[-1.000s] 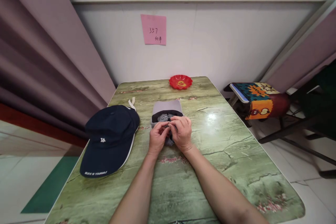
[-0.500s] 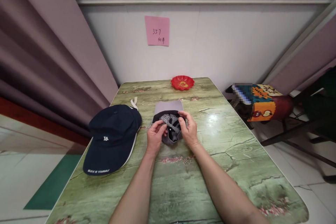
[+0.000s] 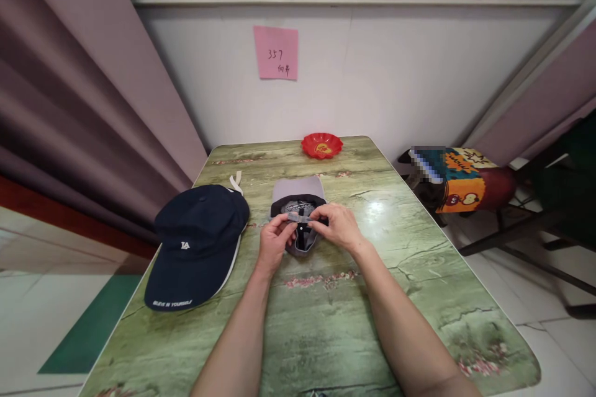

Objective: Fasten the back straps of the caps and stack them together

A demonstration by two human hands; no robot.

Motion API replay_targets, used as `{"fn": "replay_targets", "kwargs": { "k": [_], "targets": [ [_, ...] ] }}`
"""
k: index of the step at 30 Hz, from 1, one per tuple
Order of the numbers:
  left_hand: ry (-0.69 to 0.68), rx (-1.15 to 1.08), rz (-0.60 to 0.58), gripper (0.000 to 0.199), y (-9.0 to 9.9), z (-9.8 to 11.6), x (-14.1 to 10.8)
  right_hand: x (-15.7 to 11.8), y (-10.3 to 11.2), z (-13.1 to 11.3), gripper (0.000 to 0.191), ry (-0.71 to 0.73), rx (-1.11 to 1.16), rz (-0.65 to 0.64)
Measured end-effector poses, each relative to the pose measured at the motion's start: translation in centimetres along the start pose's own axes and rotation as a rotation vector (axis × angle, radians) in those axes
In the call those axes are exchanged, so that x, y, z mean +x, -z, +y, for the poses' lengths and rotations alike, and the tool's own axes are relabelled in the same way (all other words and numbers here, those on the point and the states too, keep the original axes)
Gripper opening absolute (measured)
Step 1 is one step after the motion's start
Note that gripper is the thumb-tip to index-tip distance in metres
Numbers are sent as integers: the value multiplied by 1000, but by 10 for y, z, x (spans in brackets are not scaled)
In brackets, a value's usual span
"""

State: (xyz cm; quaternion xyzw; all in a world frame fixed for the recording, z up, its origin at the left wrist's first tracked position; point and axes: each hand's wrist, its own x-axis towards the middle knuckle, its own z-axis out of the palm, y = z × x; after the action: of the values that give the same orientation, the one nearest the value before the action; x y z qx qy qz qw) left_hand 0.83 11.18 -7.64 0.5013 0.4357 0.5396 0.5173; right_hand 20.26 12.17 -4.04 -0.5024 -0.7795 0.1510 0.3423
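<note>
A grey baseball cap (image 3: 298, 188) lies upturned mid-table, its brim pointing away from me and its dark inside showing. Across its near opening runs the grey back strap (image 3: 298, 218), stretched between my two hands. My left hand (image 3: 274, 239) pinches the strap's left end between thumb and fingers. On the other side my right hand (image 3: 339, 227) pinches the strap's right part, thumb and forefinger together. To the left rests a navy cap (image 3: 200, 242) with white lettering, its brim towards me and a pale strap end (image 3: 236, 182) sticking out behind.
A red scalloped dish (image 3: 321, 145) stands at the far edge of the green wood-patterned table (image 3: 410, 298). A pink paper note (image 3: 276, 53) is stuck to the white wall behind. Beyond the right edge are a colourful cloth-covered stool (image 3: 465, 180) and dark chair legs.
My right hand has moved from the grey cap's right rim inward to the strap and turned its fingers left. The strap now lies straight between both hands.
</note>
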Motion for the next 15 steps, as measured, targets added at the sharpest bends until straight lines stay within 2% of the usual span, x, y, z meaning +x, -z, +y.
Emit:
{"fn": "replay_targets", "kwargs": {
  "k": [4, 7, 9, 11, 15],
  "targets": [
    [-4, 3, -7, 32, -2, -1, -1, 0, 2, 2, 6, 28, 5, 30],
    [-5, 7, -14, 28, -3, -2, -1, 0, 4, -4, 24, 40, 129, 4],
    [-7, 15, -33, 24, -3, -1, -2, 1, 4, -11, 30, 62, 241, 6],
    [-12, 31, -61, 22, -4, 0, -3, 3, 2, -18, 26, 100, 293, 19],
    [-27, 61, -98, 22, -5, 0, -4, 4, -4, -22, 17, 120, 257, 13]
  ]
}}
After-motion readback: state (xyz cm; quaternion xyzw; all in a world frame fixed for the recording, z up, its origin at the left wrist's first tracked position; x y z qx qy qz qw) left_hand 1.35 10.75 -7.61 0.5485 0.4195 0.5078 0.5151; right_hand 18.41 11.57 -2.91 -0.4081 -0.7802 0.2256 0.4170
